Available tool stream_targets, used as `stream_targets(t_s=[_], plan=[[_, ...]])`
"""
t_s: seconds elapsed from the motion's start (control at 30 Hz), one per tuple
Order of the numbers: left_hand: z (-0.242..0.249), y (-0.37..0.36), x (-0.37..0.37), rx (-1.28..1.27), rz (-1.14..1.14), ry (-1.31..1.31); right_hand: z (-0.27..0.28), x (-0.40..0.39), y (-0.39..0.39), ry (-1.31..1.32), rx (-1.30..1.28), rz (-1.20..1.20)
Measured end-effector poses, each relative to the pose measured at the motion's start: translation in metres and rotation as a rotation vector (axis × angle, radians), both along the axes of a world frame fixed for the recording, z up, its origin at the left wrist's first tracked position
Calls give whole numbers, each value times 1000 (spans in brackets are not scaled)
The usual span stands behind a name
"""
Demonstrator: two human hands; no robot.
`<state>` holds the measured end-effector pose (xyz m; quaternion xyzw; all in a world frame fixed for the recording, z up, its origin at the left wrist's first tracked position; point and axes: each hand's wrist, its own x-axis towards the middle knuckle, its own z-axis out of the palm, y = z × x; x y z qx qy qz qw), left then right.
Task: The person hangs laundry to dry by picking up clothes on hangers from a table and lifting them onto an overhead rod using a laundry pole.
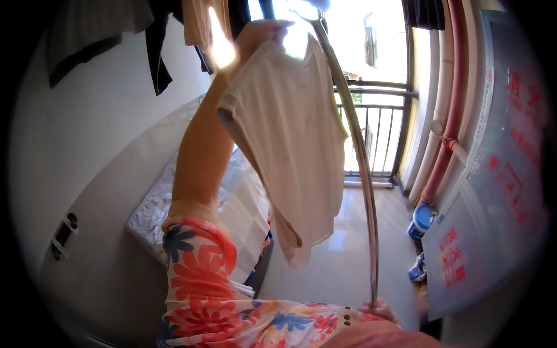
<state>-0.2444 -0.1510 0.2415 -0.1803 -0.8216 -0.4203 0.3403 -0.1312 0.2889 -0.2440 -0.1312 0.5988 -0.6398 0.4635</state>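
A white top point(290, 139) hangs in front of me at full length, its neckline up against the bright window. My left hand point(261, 36) is raised high at its shoulder and closed on it, the fingers partly lost in the glare. A long metal pole point(355, 122) slants down from beside the top's neck, with its upper end at a fork-like tip. Low on the right, my right hand point(380, 311) is wrapped round the pole's lower end.
Dark and tan clothes point(197, 23) hang overhead at the left. Below my left arm lies a covered bundle point(154, 203). A railing point(377, 139) stands ahead, with red and white pipes point(455, 87) to its right. A blue bucket point(422, 223) sits beside a lettered cabinet point(499, 174).
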Motion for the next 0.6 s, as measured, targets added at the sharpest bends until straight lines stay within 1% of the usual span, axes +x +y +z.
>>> stream_targets(t_s=[0.07,0.13,0.33,0.4,0.47,0.53,0.57,0.6], plan=[[-1,6,0,72,-3,-6,-5,-2,1,12,57,2],[-4,16,4,131,-26,-13,-7,-3,3,34,57,12],[-3,34,7,130,-2,-17,-14,-4,9,24,39,28],[-1,29,3,38,13,9,-18,-5,11,22,29,29],[0,24,-1,-144,64,81,-26,-8,12,2,8,19],[0,26,-3,-316,156,154,-30,-12,11,40,-44,44],[-1,29,-4,-246,140,136,-27,-13,10,62,-67,54],[-1,31,-5,-176,124,121,-24,-12,8,100,-54,-23]])
